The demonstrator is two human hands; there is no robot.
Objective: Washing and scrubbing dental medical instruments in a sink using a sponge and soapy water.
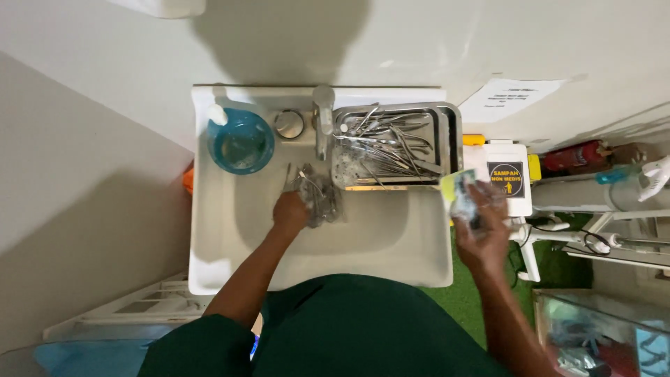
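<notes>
— Where is the left hand (289, 211)?

— Mid-frame, inside the white rectangular sink (209, 251), fingers closed around a bunch of thin metal instruments (317, 195).

— And the right hand (481, 227)?

— Right of centre, beyond the sink's edge, clamped on a yellow-and-green sponge (457, 190).

— What lies above?

— A steel tray (452, 132) heaped with more metal tools sits across the sink's upper right; a blue plastic jug (241, 143) stands at its upper left.
</notes>
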